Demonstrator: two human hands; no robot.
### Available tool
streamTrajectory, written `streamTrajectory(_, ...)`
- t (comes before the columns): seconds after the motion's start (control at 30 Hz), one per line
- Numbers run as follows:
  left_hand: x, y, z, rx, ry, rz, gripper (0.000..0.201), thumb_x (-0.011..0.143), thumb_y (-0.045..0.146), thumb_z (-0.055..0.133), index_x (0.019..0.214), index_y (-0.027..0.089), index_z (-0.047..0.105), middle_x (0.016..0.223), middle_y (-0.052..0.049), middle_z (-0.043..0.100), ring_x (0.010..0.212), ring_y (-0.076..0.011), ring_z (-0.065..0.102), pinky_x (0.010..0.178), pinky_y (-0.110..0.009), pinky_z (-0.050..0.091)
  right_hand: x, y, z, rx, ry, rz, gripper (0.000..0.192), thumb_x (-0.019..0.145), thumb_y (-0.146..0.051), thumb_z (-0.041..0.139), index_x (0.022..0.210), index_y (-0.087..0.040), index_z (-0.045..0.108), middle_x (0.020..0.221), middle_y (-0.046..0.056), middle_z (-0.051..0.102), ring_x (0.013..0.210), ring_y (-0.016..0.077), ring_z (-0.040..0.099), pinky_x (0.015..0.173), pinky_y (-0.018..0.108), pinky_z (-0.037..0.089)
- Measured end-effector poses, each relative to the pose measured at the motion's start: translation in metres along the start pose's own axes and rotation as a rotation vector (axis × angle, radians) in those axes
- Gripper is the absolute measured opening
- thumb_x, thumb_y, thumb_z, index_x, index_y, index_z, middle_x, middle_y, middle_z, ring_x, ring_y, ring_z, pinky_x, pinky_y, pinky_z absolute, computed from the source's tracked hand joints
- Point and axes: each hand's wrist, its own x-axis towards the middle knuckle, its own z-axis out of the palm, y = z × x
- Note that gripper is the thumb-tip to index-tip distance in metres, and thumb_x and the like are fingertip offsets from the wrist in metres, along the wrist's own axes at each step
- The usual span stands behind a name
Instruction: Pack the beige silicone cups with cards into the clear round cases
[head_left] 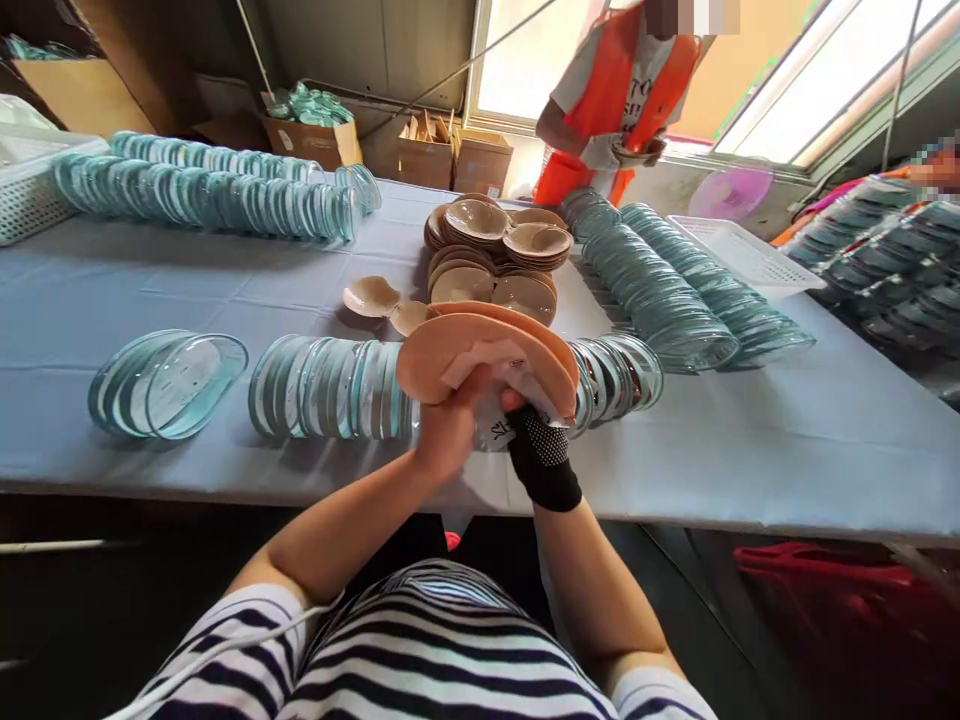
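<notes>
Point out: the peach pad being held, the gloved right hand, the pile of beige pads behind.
peach pad [450, 358]: head view, on its curved outer face.
right hand [541, 458]: head view, on the black glove's back.
pile of beige pads [491, 255]: head view, mid-pile.

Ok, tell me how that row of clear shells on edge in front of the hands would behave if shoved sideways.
The row of clear shells would probably topple like dominoes, since each leans on its neighbour on edge. They look thin and glossy, so likely light and slippery on the table cloth. Their rounded rims suggest loose ones might roll.
</notes>
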Motion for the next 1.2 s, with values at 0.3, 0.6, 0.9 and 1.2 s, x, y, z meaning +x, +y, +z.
streamTrajectory(0.3, 0.046, 0.05, 0.003, 0.043, -0.377, 0.171, 0.041, 0.07, 0.053, 0.083, 0.098, 0.024, 0.075, 0.102, -0.004, 0.075, 0.098, -0.0247, 0.071, 0.082, -0.032, 0.057, 0.017, -0.031, -0.057, -0.078, -0.104, -0.043, 0.055, 0.078, -0.038, 0.074, 0.13, -0.032, 0.061, 0.139, 0.0, 0.061, 0.132, 0.025, 0.056, 0.116, 0.049, 0.044)
streamTrajectory(0.6, 0.045, 0.02, 0.013, 0.189, -0.498, 0.164, 0.036, 0.082, 0.047, 0.076, 0.106, 0.022, 0.075, 0.113, -0.006, 0.074, 0.106, -0.0207, 0.068, 0.095, -0.03, 0.051, 0.031, -0.01, -0.058, 0.035, 0.226, 0.102, 0.033, 0.076, -0.046, 0.07, 0.097, -0.02, 0.069, 0.105, 0.008, 0.075, 0.103, 0.0264, 0.07, 0.101, 0.047, 0.054)
streamTrajectory(0.9, 0.003, -0.022, 0.012, -0.136, -0.244, -0.074, 0.067, 0.064, 0.033, 0.09, 0.125, 0.033, 0.063, 0.136, -0.004, 0.063, 0.128, -0.0248, 0.058, 0.096, -0.032, 0.053, 0.027, -0.003, -0.03, 0.13, 0.318, 0.128, 0.051, 0.088, -0.055, 0.053, 0.124, -0.019, 0.055, 0.134, 0.015, 0.061, 0.123, 0.0274, 0.061, 0.105, 0.047, 0.052)
streamTrajectory(1.2, 0.024, -0.018, 0.023, -0.259, 0.004, -0.367, 0.02, 0.087, 0.033, 0.068, 0.104, 0.021, 0.071, 0.109, -0.005, 0.075, 0.111, -0.0222, 0.068, 0.091, -0.033, 0.056, 0.043, -0.038, -0.049, -0.753, 0.214, -0.446, 0.027, 0.088, -0.045, 0.058, 0.1, -0.022, 0.062, 0.112, 0.014, 0.066, 0.109, 0.0305, 0.063, 0.097, 0.05, 0.051)
